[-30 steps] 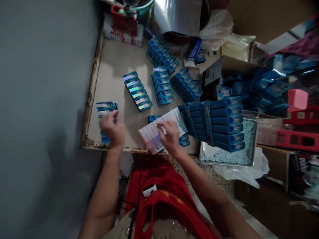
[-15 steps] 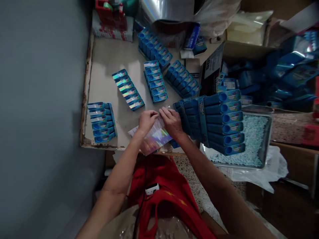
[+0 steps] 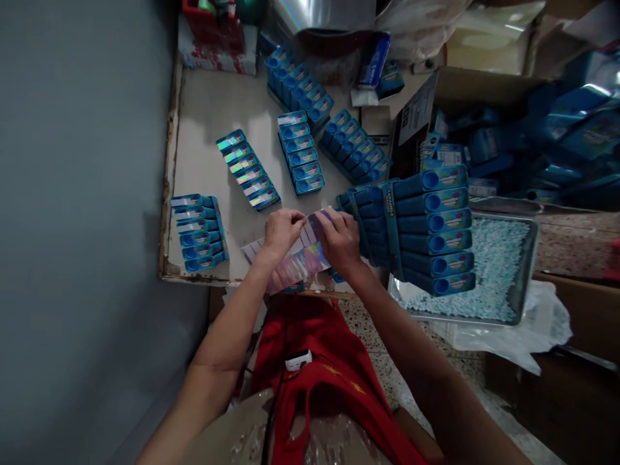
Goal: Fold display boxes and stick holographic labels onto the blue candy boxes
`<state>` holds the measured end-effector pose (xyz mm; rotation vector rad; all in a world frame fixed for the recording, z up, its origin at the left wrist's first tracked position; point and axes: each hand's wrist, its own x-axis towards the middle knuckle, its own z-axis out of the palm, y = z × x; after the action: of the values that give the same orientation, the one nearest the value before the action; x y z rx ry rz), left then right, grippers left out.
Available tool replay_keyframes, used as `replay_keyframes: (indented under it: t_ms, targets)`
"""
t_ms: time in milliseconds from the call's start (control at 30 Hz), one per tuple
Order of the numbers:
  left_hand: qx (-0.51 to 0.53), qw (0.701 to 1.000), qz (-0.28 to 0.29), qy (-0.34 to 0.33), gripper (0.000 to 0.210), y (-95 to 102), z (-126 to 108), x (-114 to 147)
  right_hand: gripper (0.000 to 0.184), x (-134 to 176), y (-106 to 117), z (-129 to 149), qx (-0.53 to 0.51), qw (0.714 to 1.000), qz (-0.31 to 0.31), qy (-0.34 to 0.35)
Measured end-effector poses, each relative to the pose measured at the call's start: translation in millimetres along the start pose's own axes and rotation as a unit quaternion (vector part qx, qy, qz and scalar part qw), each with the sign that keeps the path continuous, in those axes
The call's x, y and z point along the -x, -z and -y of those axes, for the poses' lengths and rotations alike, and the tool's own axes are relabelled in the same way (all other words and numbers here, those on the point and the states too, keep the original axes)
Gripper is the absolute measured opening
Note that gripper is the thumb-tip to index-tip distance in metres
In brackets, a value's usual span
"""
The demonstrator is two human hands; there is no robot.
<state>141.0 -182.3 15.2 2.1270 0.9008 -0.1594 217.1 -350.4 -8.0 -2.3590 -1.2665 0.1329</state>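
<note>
A sheet of shiny rainbow-coloured stickers point(image 3: 295, 266) with pale strips along its upper part is held slantwise near the table's front edge. My right hand point(image 3: 343, 239) grips its right end, fingers curled over the top. At the upper edge, my left hand point(image 3: 281, 231) is closed in a pinch; whether a single sticker is between the fingertips cannot be made out. Just beyond lies a row of blue boxes point(image 3: 249, 171) with shiny strips on their ends. Another row point(image 3: 198, 232), partly stripped the same way, lies to the left. A third row point(image 3: 301, 155) has one pale strip at its top.
Stacked blue boxes point(image 3: 436, 223) stand right of my hands, over a metal tray point(image 3: 526, 278) of small pale-blue pieces. More box rows point(image 3: 356, 148) lie farther back. A carton point(image 3: 416, 116) beside loose blue packs is at right. A wall point(image 3: 82, 226) bounds the left.
The sticker sheet has turned flatter and shows more of its pale strips. My right hand's fingers have shifted slightly right along it, and my left hand has moved slightly left.
</note>
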Motion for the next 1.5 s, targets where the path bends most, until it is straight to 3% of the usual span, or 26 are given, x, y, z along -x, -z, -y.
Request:
replay_keyframes:
  t_ms: [167, 367, 500, 667, 767, 867, 1000, 1133, 1233, 1367, 1500]
  targets:
    - [0.012, 1.000, -0.007, 0.003, 0.018, 0.3, 0.1, 2.7, 0.044, -15.5, -19.8, -8.5, -0.008, 0.997, 0.068, 0.024]
    - [0.054, 0.997, 0.019, 0.052, 0.016, 1.0, 12.9, -1.0, 0.040, 19.8, -18.0, -6.2, -0.001, 0.996, 0.057, 0.069]
    - [0.016, 0.999, 0.022, 0.033, 0.018, 2.4, 8.2, 2.8, 0.033, 29.3, -8.5, 3.9, 0.000, 0.999, 0.032, 0.028]
    - [-0.047, 0.999, 0.006, -0.004, 0.020, 1.9, 3.1, 10.5, 0.036, -0.7, 1.4, 6.0, -0.013, 0.999, -0.023, -0.024]
    - [-0.064, 0.998, 0.008, -0.013, 0.022, 4.8, 7.6, 14.5, 0.029, -23.4, -0.2, -4.2, -0.098, 0.992, 0.043, -0.060]
    - [-0.068, 0.997, 0.025, -0.030, 0.020, 8.8, 13.9, 16.8, 0.019, -34.7, -5.8, -14.9, -0.204, 0.968, 0.109, -0.097]
    - [-0.052, 0.997, 0.033, -0.036, 0.018, 11.3, 20.3, 17.1, 0.012, -35.3, -11.2, -17.6, -0.243, 0.957, 0.128, -0.097]
    - [-0.028, 0.996, 0.060, -0.052, 0.017, 14.1, 27.7, 13.8, 0.022, -34.8, -15.0, -9.4, -0.233, 0.960, 0.108, -0.115]
    - [-0.006, 0.995, 0.074, -0.064, 0.015, 17.1, 34.0, 10.4, 0.028, -35.3, -16.3, -3.6, -0.287, 0.932, 0.112, -0.190]
    - [0.039, 0.995, 0.089, -0.031, 0.013, 17.7, 40.0, 6.8, 0.031, -31.5, -15.7, -2.6, -0.393, 0.868, 0.113, -0.281]
    - [0.029, 0.996, 0.085, 0.015, 0.010, 15.7, 43.6, 2.0, 0.032, -29.9, -22.3, -10.4, -0.419, 0.834, 0.085, -0.348]
